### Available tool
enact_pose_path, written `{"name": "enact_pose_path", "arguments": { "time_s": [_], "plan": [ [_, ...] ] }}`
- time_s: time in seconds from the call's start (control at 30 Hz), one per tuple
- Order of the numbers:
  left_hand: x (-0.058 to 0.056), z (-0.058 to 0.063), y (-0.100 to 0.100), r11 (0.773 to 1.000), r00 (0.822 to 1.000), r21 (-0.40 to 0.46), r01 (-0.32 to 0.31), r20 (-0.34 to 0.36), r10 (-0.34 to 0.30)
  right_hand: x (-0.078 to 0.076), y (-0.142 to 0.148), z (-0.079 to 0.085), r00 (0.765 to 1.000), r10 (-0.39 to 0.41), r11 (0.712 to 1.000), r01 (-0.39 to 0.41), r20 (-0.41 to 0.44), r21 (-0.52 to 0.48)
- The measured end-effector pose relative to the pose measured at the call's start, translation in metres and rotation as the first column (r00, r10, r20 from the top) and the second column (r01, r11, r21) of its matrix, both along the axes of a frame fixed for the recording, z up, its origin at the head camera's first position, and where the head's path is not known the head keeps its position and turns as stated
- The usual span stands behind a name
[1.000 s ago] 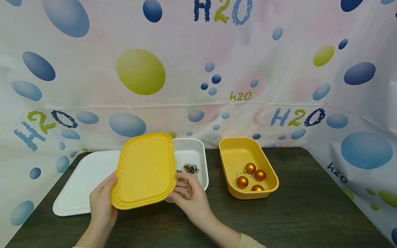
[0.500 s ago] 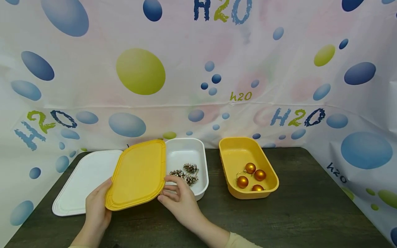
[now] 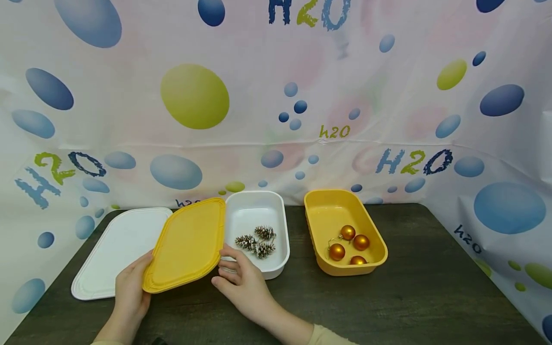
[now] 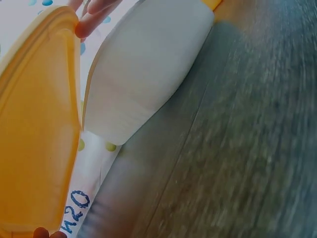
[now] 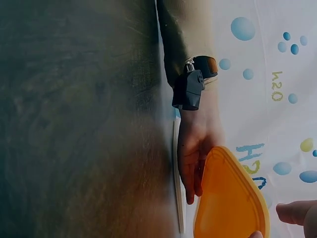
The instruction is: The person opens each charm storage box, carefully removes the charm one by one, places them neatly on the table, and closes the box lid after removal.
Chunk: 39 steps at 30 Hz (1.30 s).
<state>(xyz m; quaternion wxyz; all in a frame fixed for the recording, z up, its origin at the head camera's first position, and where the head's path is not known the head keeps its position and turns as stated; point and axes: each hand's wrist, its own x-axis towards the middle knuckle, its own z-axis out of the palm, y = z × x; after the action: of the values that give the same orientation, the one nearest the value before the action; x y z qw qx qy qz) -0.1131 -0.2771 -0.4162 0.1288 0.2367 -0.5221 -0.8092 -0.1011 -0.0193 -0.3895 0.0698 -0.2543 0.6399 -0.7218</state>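
A yellow lid (image 3: 186,247) is held tilted above the table, between the white lid and the white container. My left hand (image 3: 131,286) grips its left edge. At the opposite edge my right hand (image 3: 247,290) touches it with the fingertips, the thumb (image 5: 297,212) spread away from it. The underside of the yellow lid (image 4: 37,134) fills the left side of the left wrist view. Just to its right stands the white container (image 3: 255,211), with three frosted pine cones (image 3: 264,250) inside.
On the left a white lid (image 3: 120,254) lies on the dark table (image 3: 422,292), partly covered by the yellow lid. To the right stands a yellow container (image 3: 329,211) with several golden Christmas balls (image 3: 361,243). A patterned curtain (image 3: 267,62) hangs behind the table.
Both hands have moved left and slightly down with the yellow lid, which uncovers the white container and its pine cones. The right thumb has come away from the lid's edge.
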Motion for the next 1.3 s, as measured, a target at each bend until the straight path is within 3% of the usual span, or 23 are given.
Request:
{"name": "enact_pose_path", "arguments": {
  "time_s": [0.43,0.7,1.03,1.3],
  "plan": [
    [0.002,-0.004,-0.009,1.0,1.0,-0.023,-0.018,0.021,0.019,0.005,-0.008,-0.002,0.999,0.026,0.999,-0.026,-0.03,0.03],
    [0.0,-0.004,-0.012,0.993,0.998,-0.113,-0.035,0.044,0.04,0.004,-0.01,-0.009,0.993,0.065,0.99,-0.052,-0.099,0.128],
    [0.0,-0.006,-0.021,0.993,0.997,-0.108,-0.049,0.059,0.055,0.004,-0.013,-0.01,0.993,0.103,0.977,-0.089,-0.065,0.193],
    [0.0,-0.004,-0.027,0.985,0.996,-0.17,0.006,0.085,0.009,0.008,-0.016,-0.009,0.991,0.13,0.969,-0.121,-0.029,0.213]
  ]
}}
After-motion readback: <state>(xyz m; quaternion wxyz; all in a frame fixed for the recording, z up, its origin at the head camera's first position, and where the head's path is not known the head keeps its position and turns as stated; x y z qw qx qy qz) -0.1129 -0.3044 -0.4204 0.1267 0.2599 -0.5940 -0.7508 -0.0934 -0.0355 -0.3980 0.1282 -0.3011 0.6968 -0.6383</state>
